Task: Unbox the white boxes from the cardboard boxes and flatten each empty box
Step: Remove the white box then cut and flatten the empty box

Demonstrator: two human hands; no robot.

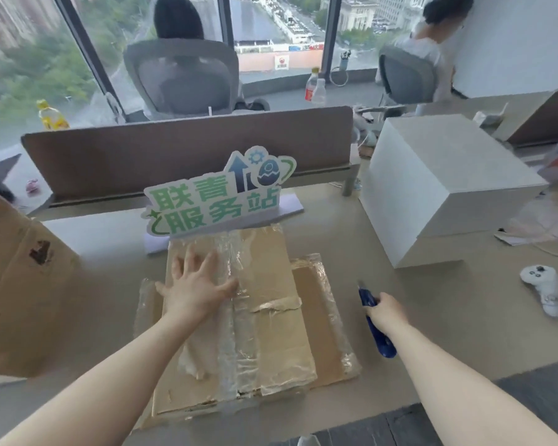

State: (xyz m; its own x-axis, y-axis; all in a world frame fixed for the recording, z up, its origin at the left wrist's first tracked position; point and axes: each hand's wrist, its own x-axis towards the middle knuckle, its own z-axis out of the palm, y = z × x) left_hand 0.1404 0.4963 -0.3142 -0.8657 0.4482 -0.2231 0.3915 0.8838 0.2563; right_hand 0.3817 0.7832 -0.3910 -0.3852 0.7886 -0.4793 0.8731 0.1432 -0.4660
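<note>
1. A flattened cardboard box (239,317), wrapped in strips of clear tape, is lying in the lower middle of the frame on the bench (432,333), directly under the left hand (195,289).
2. The left hand is spreading its fingers wide and pressing palm-down on the upper left part of the flattened cardboard, holding nothing.
3. The right hand (385,312) is hovering just right of the cardboard's right edge, its fingers curling round a blue utility knife (376,323) whose tip is pointing toward the top of the frame.
4. A stack of white boxes (442,185) is sitting at the middle right of the frame, well apart from both hands.
5. A second cardboard box (16,284), not flattened, is standing at the left edge of the frame.
6. A white and green sign (213,197) is standing just beyond the far edge of the flattened cardboard, in front of a brown divider panel (174,149).
7. A white controller (541,288) is lying on the bench at the right of the frame, below the white boxes.
8. Two people are sitting in chairs along the top of the frame, facing the windows.
</note>
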